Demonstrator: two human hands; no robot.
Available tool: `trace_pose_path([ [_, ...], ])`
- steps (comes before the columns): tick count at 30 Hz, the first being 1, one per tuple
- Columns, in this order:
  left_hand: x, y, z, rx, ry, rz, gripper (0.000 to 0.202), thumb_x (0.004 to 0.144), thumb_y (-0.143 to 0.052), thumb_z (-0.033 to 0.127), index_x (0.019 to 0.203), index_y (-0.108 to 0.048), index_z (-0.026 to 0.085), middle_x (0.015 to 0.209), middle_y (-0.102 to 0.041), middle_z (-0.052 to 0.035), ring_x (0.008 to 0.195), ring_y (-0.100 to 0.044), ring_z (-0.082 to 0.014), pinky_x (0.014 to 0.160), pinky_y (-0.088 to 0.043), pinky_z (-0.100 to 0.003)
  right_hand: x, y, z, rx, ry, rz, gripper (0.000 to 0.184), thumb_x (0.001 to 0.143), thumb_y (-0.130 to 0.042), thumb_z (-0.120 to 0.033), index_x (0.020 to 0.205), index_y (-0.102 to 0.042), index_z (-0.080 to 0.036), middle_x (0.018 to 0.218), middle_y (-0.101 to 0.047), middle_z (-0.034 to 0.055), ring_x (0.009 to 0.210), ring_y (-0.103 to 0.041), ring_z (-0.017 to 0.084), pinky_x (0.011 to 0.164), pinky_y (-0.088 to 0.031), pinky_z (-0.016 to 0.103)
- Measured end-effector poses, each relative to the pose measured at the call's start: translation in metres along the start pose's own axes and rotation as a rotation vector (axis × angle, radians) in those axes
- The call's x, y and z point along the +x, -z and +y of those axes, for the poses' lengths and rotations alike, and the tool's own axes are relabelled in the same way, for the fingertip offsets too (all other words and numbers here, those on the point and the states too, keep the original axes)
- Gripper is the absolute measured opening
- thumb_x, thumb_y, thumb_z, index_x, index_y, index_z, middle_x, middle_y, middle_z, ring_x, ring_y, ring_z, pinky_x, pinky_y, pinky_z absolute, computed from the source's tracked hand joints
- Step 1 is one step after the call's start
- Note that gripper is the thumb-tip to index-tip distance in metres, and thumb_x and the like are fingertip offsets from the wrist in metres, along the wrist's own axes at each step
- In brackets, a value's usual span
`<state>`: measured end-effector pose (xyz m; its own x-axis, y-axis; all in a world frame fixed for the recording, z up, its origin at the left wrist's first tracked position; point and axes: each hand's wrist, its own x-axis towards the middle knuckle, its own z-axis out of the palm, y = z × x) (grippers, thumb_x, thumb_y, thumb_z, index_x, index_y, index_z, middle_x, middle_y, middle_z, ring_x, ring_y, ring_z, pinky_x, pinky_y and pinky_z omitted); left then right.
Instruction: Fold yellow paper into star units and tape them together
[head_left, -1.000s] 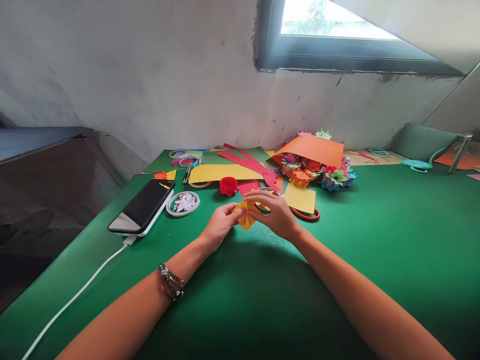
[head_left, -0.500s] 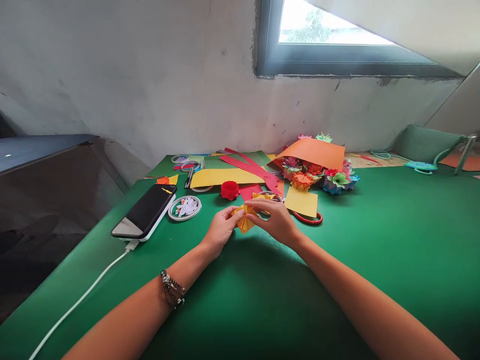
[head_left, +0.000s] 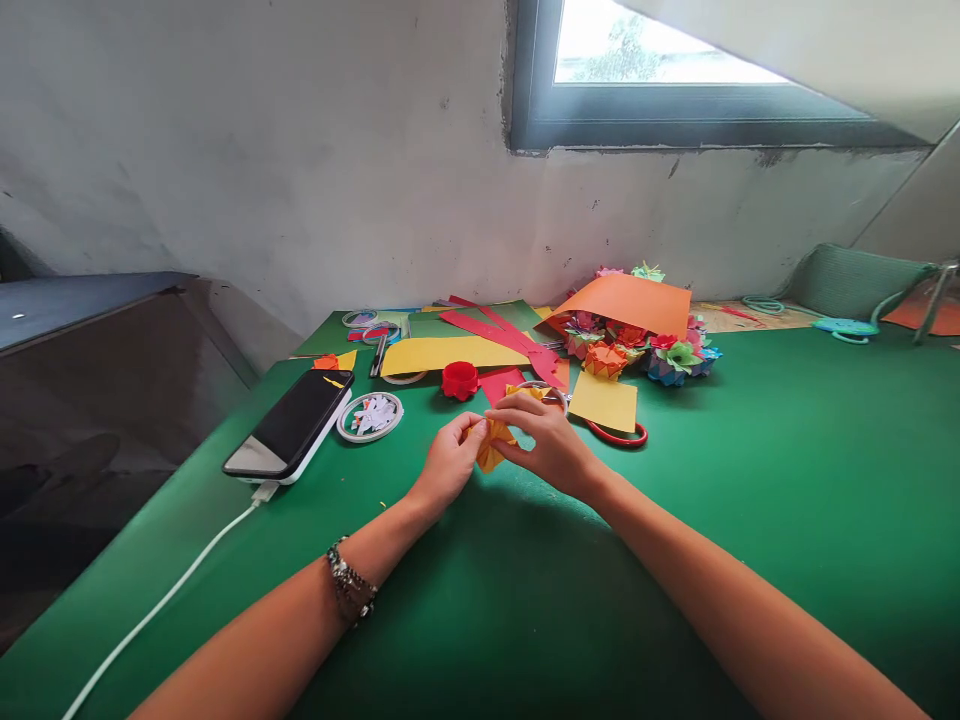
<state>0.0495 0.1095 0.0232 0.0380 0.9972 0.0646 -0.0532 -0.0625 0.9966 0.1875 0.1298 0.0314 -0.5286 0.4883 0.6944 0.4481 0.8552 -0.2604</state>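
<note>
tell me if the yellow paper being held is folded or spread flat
Folded: the held yellow paper shows creases and uneven pleats, not one flat face. Part is hidden, so its full shape cannot be told.

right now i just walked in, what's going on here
The person's left hand and right hand both hold a small creased piece of yellow paper over a green table. Beyond it sits a red cup-shaped piece; a flat yellow square partly covers red-handled scissors. A phone lies to the left, colourful paper flowers to the right.
</note>
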Motion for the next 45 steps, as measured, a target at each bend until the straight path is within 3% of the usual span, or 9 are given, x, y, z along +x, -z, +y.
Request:
trace_pose_path([
  [4,-0.002,0.0016,0.0016,0.016,0.005,-0.048,0.037,0.057,-0.063,0.047,0.07,-0.053,0.014,0.06,-0.05,0.0039,0.057,-0.043,-0.0095,0.054,-0.035,-0.02,-0.0014,-0.0024,-0.0001,-0.003,0.102,0.007,0.019,0.081,-0.049,-0.021,0.096,-0.059,-0.014,0.089,-0.062,0.0105,0.08,-0.061,0.016,0.07,-0.053,0.028],
  [10,-0.0011,0.004,0.0024,0.008,-0.02,-0.036,0.044,0.055,-0.063,0.055,0.066,-0.053,0.013,0.06,-0.05,0.0031,0.058,-0.043,-0.0096,0.054,-0.036,-0.02,-0.0018,-0.0041,0.0015,0.009,0.047,0.034,0.023,0.079,-0.052,-0.021,0.101,-0.057,-0.016,0.093,-0.065,0.0092,0.084,-0.062,0.016,0.073,-0.053,0.028],
  [18,0.0001,0.0032,0.0034,-0.086,-0.024,-0.038,0.044,0.053,-0.067,0.05,0.073,-0.059,0.012,0.065,-0.056,0.0015,0.063,-0.046,-0.01,0.059,-0.038,-0.02,-0.0024,-0.0014,0.0035,0.058,-0.082,0.088,0.017,0.076,-0.055,-0.019,0.092,-0.06,-0.017,0.091,-0.068,0.0059,0.082,-0.064,0.015,0.073,-0.053,0.026],
  [27,-0.0015,0.0037,0.0063,-0.063,-0.016,-0.015,0.038,0.051,-0.069,0.047,0.066,-0.059,0.012,0.059,-0.054,0.0033,0.058,-0.045,-0.0089,0.055,-0.038,-0.019,-0.0009,0.0001,-0.0016,0.06,-0.081,0.072,0.014,0.075,-0.055,-0.018,0.088,-0.061,-0.017,0.09,-0.067,0.0072,0.084,-0.063,0.016,0.077,-0.051,0.029],
  [36,-0.0002,0.0046,0.0041,-0.01,-0.078,-0.007,0.038,0.059,-0.062,0.05,0.068,-0.062,0.012,0.064,-0.059,0.0004,0.063,-0.048,-0.0114,0.059,-0.039,-0.021,-0.0012,0.0008,0.0,0.064,-0.115,0.06,0.014,0.073,-0.057,-0.018,0.086,-0.063,-0.017,0.089,-0.068,0.0061,0.084,-0.063,0.016,0.077,-0.051,0.03],
  [45,-0.0015,0.0062,0.0042,0.028,-0.102,0.018,0.037,0.059,-0.063,0.049,0.064,-0.06,0.012,0.056,-0.053,0.0024,0.056,-0.044,-0.0096,0.053,-0.037,-0.02,-0.0003,0.0005,-0.0015,0.117,-0.164,0.05,0.012,0.071,-0.06,-0.02,0.082,-0.063,-0.018,0.084,-0.069,0.0044,0.08,-0.064,0.017,0.073,-0.052,0.031],
])
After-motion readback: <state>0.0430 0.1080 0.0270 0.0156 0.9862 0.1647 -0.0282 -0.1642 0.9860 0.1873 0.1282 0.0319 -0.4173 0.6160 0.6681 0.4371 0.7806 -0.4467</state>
